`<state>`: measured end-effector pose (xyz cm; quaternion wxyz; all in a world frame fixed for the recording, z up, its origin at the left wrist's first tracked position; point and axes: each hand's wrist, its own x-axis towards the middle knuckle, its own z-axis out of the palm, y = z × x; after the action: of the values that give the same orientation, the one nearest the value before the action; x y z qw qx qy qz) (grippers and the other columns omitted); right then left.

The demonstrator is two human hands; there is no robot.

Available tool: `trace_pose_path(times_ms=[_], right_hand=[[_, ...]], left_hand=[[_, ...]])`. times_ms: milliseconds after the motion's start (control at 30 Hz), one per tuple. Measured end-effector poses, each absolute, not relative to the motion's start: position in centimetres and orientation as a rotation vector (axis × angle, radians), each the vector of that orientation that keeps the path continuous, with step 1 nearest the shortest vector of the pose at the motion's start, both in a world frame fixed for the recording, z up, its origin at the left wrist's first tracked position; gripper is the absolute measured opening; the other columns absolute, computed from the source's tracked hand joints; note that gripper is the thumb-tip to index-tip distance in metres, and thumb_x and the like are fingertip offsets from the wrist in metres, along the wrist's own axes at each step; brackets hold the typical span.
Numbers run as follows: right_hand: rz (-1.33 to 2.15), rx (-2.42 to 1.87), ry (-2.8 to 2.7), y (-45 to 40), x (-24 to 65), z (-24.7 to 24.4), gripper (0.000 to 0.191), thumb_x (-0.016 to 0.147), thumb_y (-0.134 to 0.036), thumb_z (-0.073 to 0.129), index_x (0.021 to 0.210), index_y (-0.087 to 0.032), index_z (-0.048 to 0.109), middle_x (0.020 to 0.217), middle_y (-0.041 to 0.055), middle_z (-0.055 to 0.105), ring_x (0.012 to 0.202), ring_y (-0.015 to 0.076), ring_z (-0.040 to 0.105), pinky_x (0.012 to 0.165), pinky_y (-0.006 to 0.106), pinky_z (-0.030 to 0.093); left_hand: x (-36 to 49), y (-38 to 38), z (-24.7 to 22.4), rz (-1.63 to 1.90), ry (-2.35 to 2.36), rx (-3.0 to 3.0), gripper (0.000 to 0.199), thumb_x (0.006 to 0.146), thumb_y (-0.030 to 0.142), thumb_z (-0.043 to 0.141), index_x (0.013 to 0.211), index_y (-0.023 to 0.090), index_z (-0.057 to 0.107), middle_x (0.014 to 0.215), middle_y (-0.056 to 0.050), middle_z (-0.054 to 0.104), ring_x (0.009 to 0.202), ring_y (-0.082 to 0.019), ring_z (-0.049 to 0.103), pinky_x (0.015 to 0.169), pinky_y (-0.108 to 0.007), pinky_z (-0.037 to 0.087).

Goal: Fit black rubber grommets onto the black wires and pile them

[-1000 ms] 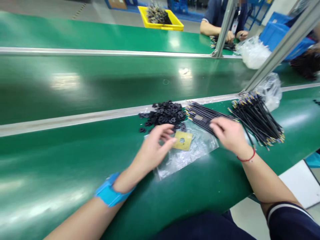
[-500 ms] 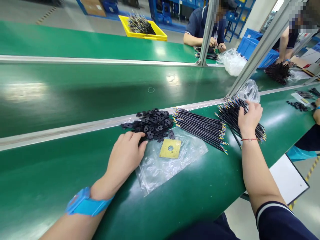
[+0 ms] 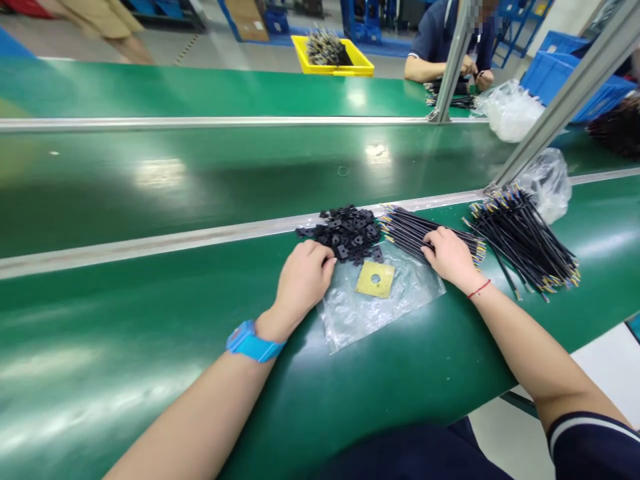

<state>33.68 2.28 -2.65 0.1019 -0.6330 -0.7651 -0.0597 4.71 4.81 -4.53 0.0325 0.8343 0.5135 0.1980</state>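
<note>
My left hand (image 3: 306, 279) is closed at the near left edge of a heap of small black plates with holes (image 3: 350, 233). Its fingertips are curled under, so whatever they hold is hidden. My right hand (image 3: 451, 259) lies over a row of black cables (image 3: 407, 233) with blue and yellow wire ends, thumb and fingers bent onto them. Between my hands, a square yellow plate with a round hole (image 3: 367, 283) lies on a flat clear plastic bag (image 3: 350, 327). Further right is a larger, looser pile of the same cables (image 3: 530, 240).
A metal rail (image 3: 240, 235) runs behind the parts, and a slanted metal post (image 3: 545, 110) rises by the loose cable pile. Crumpled clear plastic (image 3: 550, 183) lies behind that pile. Across the bench, a co-worker (image 3: 435, 43) handles cables near a yellow tray (image 3: 360, 69).
My right hand has left the loose cable pile and moved left onto the row of cables. My left hand stays by the black plates. The view has swung left.
</note>
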Motion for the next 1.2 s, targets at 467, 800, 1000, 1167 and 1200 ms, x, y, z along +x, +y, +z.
trace_pose_path(times_ms=[467,800,1000,1167,1200], right_hand=[[0.776,-1.406,-1.732,1.7,36.2,-2.5,0.047,0.066,-0.011,0.048,0.112,-0.022,0.047,0.092,0.0002,0.048,0.059,0.0073,0.048,0.051,0.022,0.041],[1.035,-1.35,-1.612,0.7,35.0,-0.7,0.036,0.081,-0.028,0.051,0.116,-0.021,0.053,0.072,-0.0038,0.052,0.048,0.0057,0.043,0.044,0.02,0.038],[1.146,-1.42,-1.917,-0.3,33.4,-1.3,0.032,0.08,-0.018,0.044,0.11,-0.015,0.056,0.082,0.0021,0.058,0.062,0.0103,0.056,0.056,0.025,0.047],[0.646,-1.409,-2.321,-0.4,33.1,-1.9,0.046,0.072,-0.004,0.038,0.111,-0.02,0.058,0.102,0.0048,0.059,0.093,0.0154,0.057,0.085,0.031,0.046],[0.567,-1.403,-2.382,-0.5,33.0,-1.9,0.05,0.073,-0.003,0.037,0.115,-0.021,0.057,0.103,0.0044,0.058,0.095,0.0154,0.056,0.087,0.031,0.045]], left_hand=[[5.3,4.2,-4.5,0.883,1.442,2.255,0.009,0.082,0.019,0.045,0.078,0.018,0.052,0.074,-0.002,0.058,0.07,-0.016,0.052,0.068,-0.029,0.042],[5.2,4.7,-5.2,0.83,1.296,2.283,0.02,0.084,0.017,0.042,0.089,0.015,0.061,0.088,-0.005,0.062,0.083,-0.017,0.058,0.078,-0.029,0.045],[5.2,4.5,-4.8,0.705,1.38,2.41,0.021,0.086,0.022,0.044,0.094,0.016,0.061,0.092,-0.007,0.059,0.084,-0.019,0.057,0.078,-0.032,0.047],[5.4,4.3,-4.4,0.627,1.407,2.486,0.014,0.084,0.019,0.047,0.09,0.016,0.059,0.091,-0.008,0.057,0.088,-0.021,0.054,0.079,-0.033,0.046],[5.4,4.3,-4.3,0.621,1.4,2.495,0.013,0.083,0.019,0.047,0.089,0.016,0.058,0.091,-0.007,0.056,0.087,-0.021,0.054,0.078,-0.033,0.045]])
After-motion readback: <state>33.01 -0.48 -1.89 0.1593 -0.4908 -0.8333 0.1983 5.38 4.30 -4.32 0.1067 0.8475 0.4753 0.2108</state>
